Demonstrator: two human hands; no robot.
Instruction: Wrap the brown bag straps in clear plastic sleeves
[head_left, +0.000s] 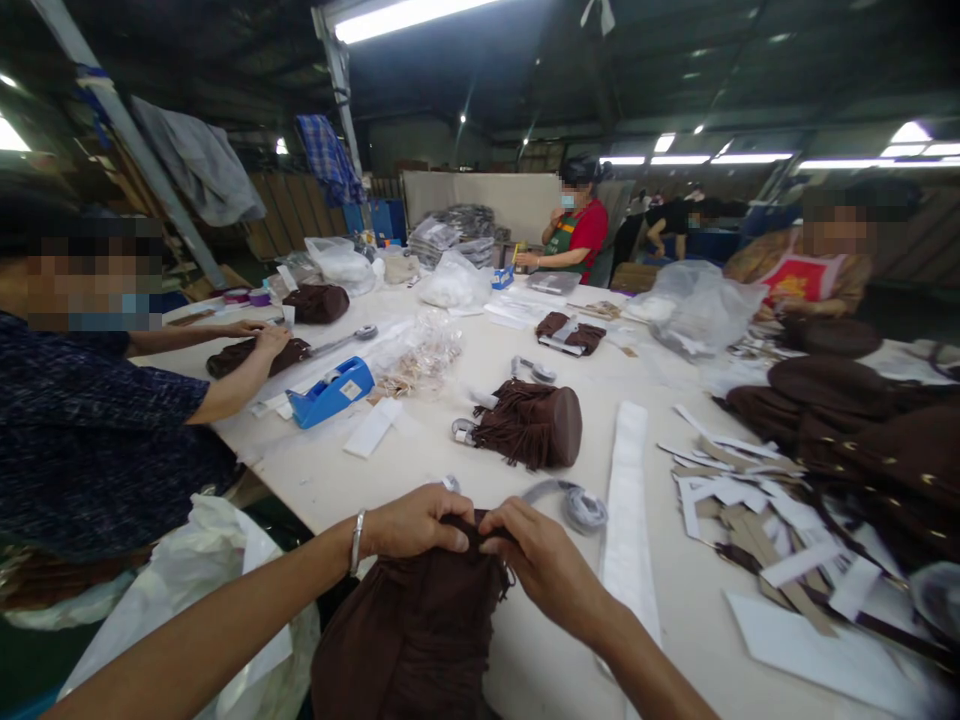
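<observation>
A dark brown fabric bag (420, 630) hangs at the near edge of the table, its upper rim between my hands. My left hand (416, 522), with a silver bangle on the wrist, pinches the rim from the left. From the right, my right hand (536, 555) grips the same rim, thumb and fingers close to those of the left. A coiled grey strap (583, 508) lies just beyond my right hand. Farther off, a brown fringed bag (529, 422) rests on its side, its round base facing right. The lower end of the held bag runs out of view.
A blue tape dispenser (331, 392) stands left of centre, near a co-worker's hands (262, 335) on another brown bag. A long white strip (625, 500) lies on the right. Beyond it are cardboard and paper strips (772, 520) and a heap of brown bags (877, 430).
</observation>
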